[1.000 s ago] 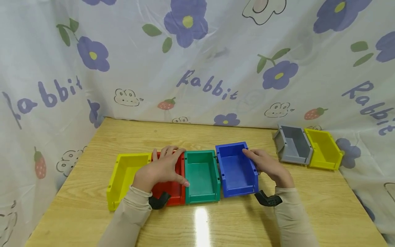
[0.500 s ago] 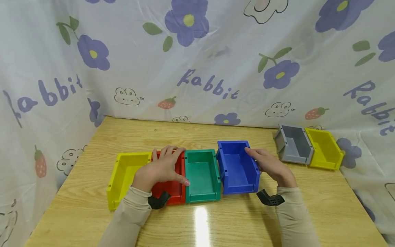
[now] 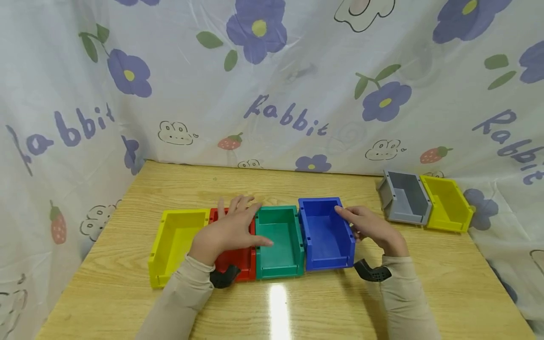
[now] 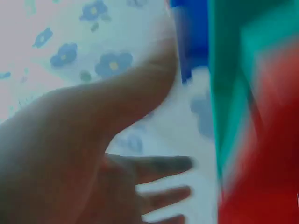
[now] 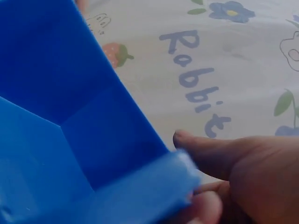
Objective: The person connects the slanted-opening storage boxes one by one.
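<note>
My right hand (image 3: 374,229) grips the right side wall of a blue storage bin (image 3: 325,236), thumb at the rim and fingers underneath outside. In the right wrist view, the blue bin (image 5: 107,135) fills the left side, its interior bare. That bin stands just right of a green bin (image 3: 278,248), slightly askew to it. My left hand (image 3: 229,233) is spread over a red bin (image 3: 233,259), its thumb reaching across the green bin's left part. Left of these is a yellow bin (image 3: 178,236), partly behind the left wrist. The left wrist view is blurred, with the left thumb (image 4: 145,84) extended.
At the back right of the wooden table (image 3: 263,189) stand a grey bin (image 3: 403,198) and a second yellow bin (image 3: 446,205), side by side. A white patterned curtain (image 3: 272,75) hangs behind the table and along both sides.
My left hand has come off the red bin's edges and shifted slightly right, fingers spreading. The blue bin, still gripped, has straightened a little, rising slightly and then lowering.
</note>
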A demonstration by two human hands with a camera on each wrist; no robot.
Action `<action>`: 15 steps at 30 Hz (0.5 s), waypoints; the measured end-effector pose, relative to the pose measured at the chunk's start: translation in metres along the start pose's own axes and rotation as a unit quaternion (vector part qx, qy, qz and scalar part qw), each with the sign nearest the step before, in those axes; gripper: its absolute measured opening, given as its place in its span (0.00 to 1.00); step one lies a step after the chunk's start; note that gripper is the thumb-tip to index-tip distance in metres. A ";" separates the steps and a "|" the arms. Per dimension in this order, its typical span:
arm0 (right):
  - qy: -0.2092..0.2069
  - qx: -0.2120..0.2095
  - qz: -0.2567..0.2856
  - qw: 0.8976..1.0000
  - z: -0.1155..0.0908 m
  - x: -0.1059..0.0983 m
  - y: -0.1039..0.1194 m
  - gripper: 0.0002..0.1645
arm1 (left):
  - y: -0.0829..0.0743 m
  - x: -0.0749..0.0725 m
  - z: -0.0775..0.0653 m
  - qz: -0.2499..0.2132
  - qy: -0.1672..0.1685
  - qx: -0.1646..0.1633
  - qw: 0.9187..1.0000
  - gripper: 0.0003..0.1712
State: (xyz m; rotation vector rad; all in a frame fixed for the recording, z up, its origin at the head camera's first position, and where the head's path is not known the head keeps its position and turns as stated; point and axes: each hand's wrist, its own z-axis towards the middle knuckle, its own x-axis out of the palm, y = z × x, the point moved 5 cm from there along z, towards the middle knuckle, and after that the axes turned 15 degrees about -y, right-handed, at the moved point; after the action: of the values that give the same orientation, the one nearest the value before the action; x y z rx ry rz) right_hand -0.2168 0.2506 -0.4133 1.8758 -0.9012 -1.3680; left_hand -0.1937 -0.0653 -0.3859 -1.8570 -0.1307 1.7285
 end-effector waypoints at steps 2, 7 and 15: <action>0.014 -0.002 0.000 1.000 0.000 0.001 0.000 0.28 | -0.024 0.004 0.005 0.030 -0.020 0.034 0.999 0.56; 0.039 -0.017 -0.004 0.999 -0.004 0.000 -0.002 0.26 | -0.078 0.030 0.026 0.118 -0.038 0.091 0.988 0.54; 0.089 -0.051 -0.025 0.994 -0.003 0.007 -0.001 0.25 | -0.081 0.043 0.029 0.115 0.002 0.029 0.993 0.61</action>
State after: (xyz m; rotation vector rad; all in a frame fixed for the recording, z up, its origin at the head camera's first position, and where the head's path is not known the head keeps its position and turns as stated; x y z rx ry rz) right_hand -0.2122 0.2453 -0.4172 1.9174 -0.6869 -1.2292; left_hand -0.1885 0.0305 -0.3845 -1.8943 0.1400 1.8601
